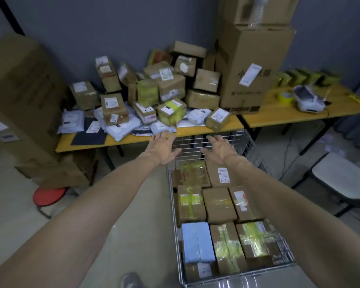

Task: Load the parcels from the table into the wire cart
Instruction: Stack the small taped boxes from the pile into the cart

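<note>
Though parcels (148, 94) crowd the table (133, 140), taped boxes (218, 204) fill the wire cart (195, 142).

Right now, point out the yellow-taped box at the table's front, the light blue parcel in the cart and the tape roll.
yellow-taped box (172, 109): head view, top face.
light blue parcel (196, 242): head view, top face.
tape roll (285, 99): head view, outer side.

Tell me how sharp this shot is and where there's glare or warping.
Head view: soft all over, the table parcels smeared and their labels unreadable; tape on the cart parcels glints; the wide lens stretches both arms toward the corners.
</note>
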